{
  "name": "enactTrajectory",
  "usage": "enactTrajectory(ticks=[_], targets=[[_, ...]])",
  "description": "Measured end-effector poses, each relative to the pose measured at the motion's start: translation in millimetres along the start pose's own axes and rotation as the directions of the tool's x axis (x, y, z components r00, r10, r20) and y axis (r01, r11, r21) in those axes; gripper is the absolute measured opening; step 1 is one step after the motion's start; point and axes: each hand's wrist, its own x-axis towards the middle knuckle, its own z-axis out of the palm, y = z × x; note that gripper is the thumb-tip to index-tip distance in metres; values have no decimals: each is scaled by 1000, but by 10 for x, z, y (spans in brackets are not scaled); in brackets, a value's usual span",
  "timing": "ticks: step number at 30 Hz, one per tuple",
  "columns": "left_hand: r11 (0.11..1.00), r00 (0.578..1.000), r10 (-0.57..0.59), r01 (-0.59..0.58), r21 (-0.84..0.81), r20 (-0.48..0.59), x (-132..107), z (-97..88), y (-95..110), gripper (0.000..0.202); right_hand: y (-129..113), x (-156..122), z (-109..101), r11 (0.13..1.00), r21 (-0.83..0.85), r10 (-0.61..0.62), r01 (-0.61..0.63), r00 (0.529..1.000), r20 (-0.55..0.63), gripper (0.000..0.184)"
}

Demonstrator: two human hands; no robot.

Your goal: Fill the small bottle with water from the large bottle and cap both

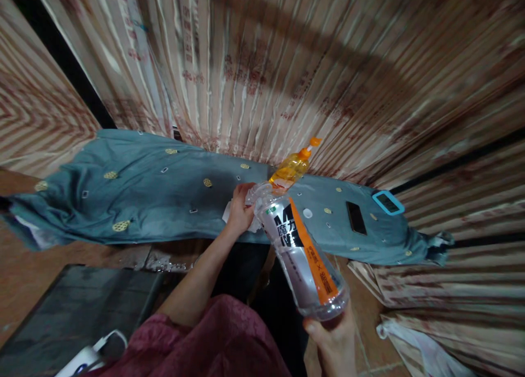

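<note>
A large clear plastic bottle (293, 257) with a silver, black and orange label slants across the view. My right hand (334, 339) is closed around its base end. At the other end, the fingers of my left hand (241, 210) are closed at the bottle's neck, partly hidden. White tissue-like material (255, 224) shows on both sides of that hand; whether it is gripped or lies beneath, I cannot tell. Just beyond the neck stands a pump bottle (290, 169) of yellow-orange liquid. A small white round disc, perhaps a cap (307, 213), lies on the cloth beside the bottle.
A green-blue cloth with pineapple prints (147, 196) covers the long narrow table. On its right lie a dark phone (356, 218) and a blue-framed digital display (388, 202). Striped curtains (254, 82) hang behind. A dark box-like surface (82, 311) with a white cabled device (82, 363) is lower left.
</note>
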Motion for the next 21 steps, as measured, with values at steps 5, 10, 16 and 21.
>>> enactTrajectory(ticks=[5,10,16,21], targets=[[1000,1000,-6,6,6,3,1,-1,-4,42,12,-43,6,1000,-22,15,-14,1000,7,108],[1000,1000,-23,23,5,11,-6,-8,1,43,90,-19,-16,999,28,24,-25,999,43,113],[999,999,-47,47,-7,20,-10,-6,45,42,183,-11,-84,999,32,39,-42,997,72,103],[1000,1000,-21,21,-23,10,2,1,73,39,264,-15,-113,996,50,69,-72,995,67,93]])
